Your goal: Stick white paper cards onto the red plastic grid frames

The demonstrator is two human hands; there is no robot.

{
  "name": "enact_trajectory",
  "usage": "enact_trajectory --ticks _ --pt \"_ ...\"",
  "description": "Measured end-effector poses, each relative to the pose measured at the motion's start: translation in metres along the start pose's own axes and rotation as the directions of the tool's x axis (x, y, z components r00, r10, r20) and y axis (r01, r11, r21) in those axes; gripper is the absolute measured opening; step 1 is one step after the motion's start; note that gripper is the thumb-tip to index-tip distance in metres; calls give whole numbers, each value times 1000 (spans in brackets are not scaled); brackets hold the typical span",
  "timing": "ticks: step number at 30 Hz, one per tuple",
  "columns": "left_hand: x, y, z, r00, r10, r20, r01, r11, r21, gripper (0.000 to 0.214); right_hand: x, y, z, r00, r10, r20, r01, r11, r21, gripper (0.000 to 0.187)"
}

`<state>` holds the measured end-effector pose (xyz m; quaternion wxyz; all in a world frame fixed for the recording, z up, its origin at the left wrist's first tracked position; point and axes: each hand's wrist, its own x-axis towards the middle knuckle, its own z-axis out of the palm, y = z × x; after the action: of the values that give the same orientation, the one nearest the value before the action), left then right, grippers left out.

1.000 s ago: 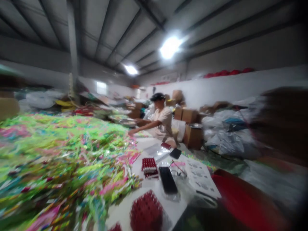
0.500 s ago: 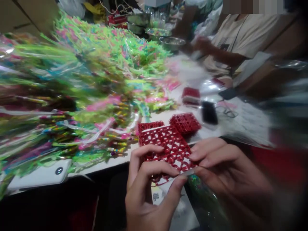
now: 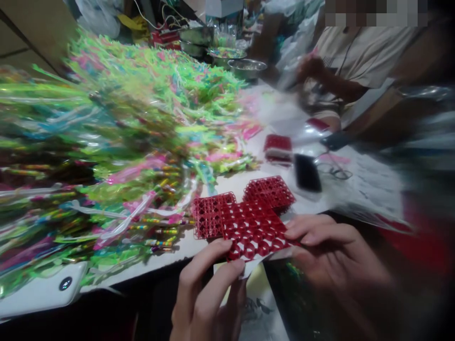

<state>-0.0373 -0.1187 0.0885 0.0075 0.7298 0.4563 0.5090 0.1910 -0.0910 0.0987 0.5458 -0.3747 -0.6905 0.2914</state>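
A red lattice stack [image 3: 209, 218] lies on the counter [image 3: 223, 182], just beyond the left hand [image 3: 209, 289]. That hand's slightly parted fingers curl onto the red sheet's [image 3: 254, 227] near-left corner; its thumb is hidden, so I cannot tell whether they grip. The sheet spans between both hands and reaches away from the fingers, neither side plainly longer, a white strip [image 3: 253, 269] along its near edge. The right hand [image 3: 330, 253], equally near, pinches the near-right corner, fingers closed.
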Motion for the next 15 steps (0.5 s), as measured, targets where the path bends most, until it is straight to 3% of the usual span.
enact_trajectory --ticks 3,6,8,11,15 --pt "9 -5 -2 997 62 52 -64 997 37 39 -4 2 5 999 48 -24 -48 999 -17 48" --pt "12 -5 1 997 38 62 -37 999 -24 36 -9 -8 20 959 248 -136 -255 966 -37 24" --pt "11 0 4 996 -76 44 81 991 -105 30 -10 -14 25 933 335 -129 -336 942 12 11" --pt "10 10 8 962 -262 81 274 935 -225 24 -10 -15 21 940 331 -84 -327 943 53 11" --pt "9 15 7 947 -295 129 321 895 -309 23 -10 -15 12 967 246 -63 -245 969 28 17"
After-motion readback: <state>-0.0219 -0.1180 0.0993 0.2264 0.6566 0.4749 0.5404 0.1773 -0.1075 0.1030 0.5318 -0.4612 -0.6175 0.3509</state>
